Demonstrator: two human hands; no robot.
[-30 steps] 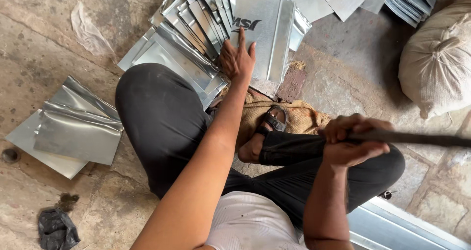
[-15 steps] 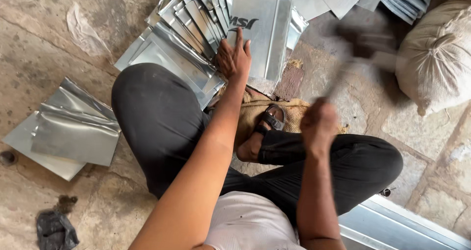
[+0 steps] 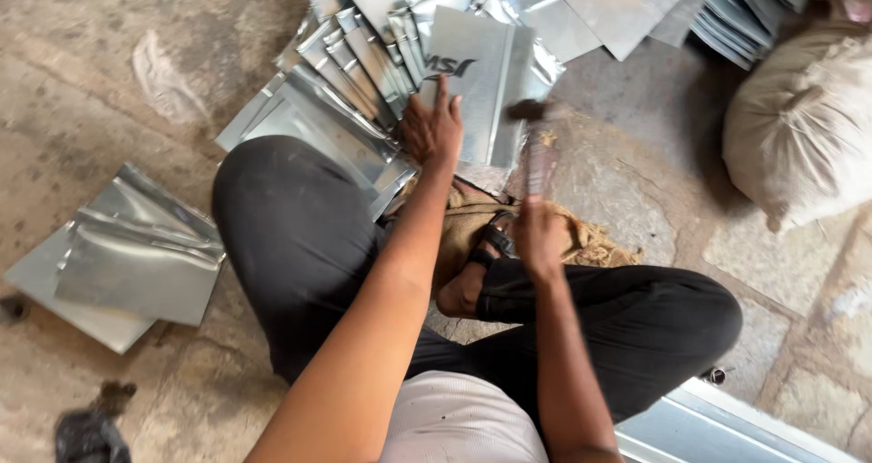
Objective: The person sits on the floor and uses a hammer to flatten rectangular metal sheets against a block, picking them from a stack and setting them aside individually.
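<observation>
Left hand (image 3: 434, 127) spread flat on metal sheet (image 3: 477, 91), right hand (image 3: 540, 236) wrapped tight around blurred hammer (image 3: 531, 136), sack (image 3: 804, 127) nearby.

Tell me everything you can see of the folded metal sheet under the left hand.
The flat, grey, shiny metal sheet with a folded right edge lies on top of a fanned heap of similar folded sheets on the stone floor. Dark printing marks its near end. The left hand presses flat on its lower left part. The right hand holds a motion-blurred hammer, its head at the sheet's folded edge.
</observation>
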